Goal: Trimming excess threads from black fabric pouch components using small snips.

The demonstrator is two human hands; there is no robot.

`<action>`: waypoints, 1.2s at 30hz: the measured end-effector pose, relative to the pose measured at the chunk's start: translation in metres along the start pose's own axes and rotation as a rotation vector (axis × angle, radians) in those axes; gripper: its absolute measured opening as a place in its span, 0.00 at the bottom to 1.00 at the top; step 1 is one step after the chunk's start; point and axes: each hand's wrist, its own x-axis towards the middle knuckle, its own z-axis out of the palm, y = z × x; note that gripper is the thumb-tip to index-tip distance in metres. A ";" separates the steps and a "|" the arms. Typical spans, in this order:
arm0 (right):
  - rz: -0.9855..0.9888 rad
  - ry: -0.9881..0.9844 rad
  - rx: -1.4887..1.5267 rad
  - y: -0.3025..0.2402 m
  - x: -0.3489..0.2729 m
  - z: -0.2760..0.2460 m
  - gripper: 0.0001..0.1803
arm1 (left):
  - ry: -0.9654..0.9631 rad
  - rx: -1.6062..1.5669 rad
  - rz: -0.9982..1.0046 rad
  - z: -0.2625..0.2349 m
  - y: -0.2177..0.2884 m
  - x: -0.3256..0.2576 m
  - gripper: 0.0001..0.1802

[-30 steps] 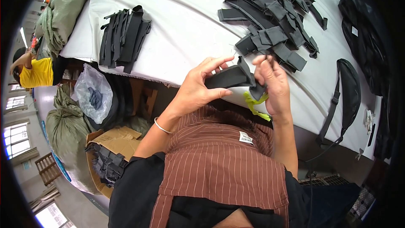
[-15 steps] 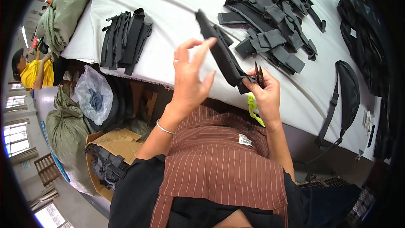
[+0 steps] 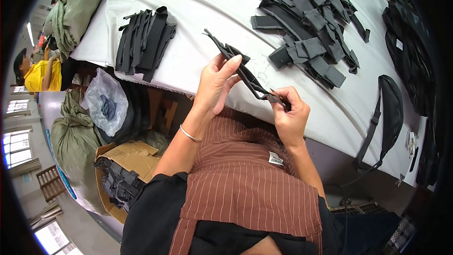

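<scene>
I see two dark piles (image 3: 325, 33) on a white table (image 3: 203, 4), one carton (image 3: 130, 153) left of it; over the table's near edge, left hand (image 3: 214, 82) and right hand (image 3: 291, 115) pinch one dark strip (image 3: 250, 79).

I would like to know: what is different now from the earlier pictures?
The left hand, spread open half a second ago, has closed on the dark strip, whose far end swung left and nearer the body. The lime-green cord by the right hand no longer shows. That hand still holds the strip's near end; the loose pile and row of strips stayed put.
</scene>
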 end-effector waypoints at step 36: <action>0.048 0.115 0.081 0.018 0.009 0.007 0.08 | 0.071 -0.187 0.032 -0.002 0.008 -0.001 0.09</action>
